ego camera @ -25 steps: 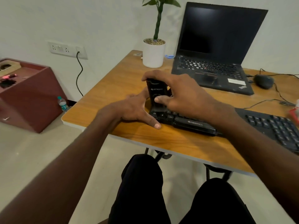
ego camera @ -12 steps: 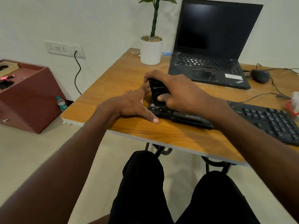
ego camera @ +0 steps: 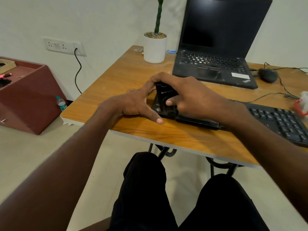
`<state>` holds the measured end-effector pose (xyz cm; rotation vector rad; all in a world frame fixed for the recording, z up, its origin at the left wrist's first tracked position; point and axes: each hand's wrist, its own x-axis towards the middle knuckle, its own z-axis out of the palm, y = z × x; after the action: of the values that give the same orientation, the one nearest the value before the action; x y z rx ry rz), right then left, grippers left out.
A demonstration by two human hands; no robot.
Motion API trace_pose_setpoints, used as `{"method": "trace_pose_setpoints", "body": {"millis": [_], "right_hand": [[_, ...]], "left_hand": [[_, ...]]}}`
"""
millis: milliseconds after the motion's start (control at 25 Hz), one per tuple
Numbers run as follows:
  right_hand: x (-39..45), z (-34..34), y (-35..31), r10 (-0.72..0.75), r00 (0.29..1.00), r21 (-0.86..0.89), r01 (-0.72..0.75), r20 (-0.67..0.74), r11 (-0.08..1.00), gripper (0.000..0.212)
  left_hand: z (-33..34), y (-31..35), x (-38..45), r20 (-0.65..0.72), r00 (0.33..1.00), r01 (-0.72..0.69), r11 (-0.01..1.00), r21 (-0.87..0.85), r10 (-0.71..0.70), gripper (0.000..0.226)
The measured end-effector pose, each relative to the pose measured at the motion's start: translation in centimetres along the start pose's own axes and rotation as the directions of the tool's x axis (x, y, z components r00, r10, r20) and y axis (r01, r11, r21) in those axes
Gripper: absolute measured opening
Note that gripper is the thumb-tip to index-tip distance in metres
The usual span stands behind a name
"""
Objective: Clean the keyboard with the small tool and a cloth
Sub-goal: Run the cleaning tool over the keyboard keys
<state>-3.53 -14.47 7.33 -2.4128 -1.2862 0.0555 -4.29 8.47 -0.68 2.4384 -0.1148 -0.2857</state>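
Note:
A black external keyboard (ego camera: 281,120) lies across the wooden desk (ego camera: 126,77), running from the middle to the right edge. My right hand (ego camera: 188,95) grips a small black cleaning tool (ego camera: 164,95) that stands upright on the keyboard's left end. Its lower tip is hidden among the keys. My left hand (ego camera: 135,105) rests flat on the desk against the keyboard's left edge, fingers spread, thumb along the front. No cloth is in view.
An open black laptop (ego camera: 215,64) stands behind the keyboard, with a white plant pot (ego camera: 155,49) to its left and a wired mouse (ego camera: 268,75) to its right. A red and white object (ego camera: 301,105) sits at the far right. A maroon cabinet (ego camera: 28,95) and water bottle (ego camera: 61,104) are left of the desk.
Both hands and the tool stay at the keyboard's left end with hardly any motion. My head camera has shifted slightly, so the scene sits a bit differently in the frame.

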Motion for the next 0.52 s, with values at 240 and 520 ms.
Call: {"method": "trace_pose_setpoints", "body": {"millis": [240,520], "right_hand": [[-0.2,-0.2,-0.7,-0.014,0.996,0.118,0.025,-0.093,0.993,0.064],[-2.3,-3.4,1.9,0.223,0.970,-0.287,-0.187,0.098,0.939,0.067]], "left_hand": [[0.0,0.2,0.0,0.006,1.000,-0.029,1.000,-0.012,0.029,0.144],[-0.2,0.3,-0.1,0.025,0.999,-0.023,0.998,-0.064,0.025,0.138]]}}
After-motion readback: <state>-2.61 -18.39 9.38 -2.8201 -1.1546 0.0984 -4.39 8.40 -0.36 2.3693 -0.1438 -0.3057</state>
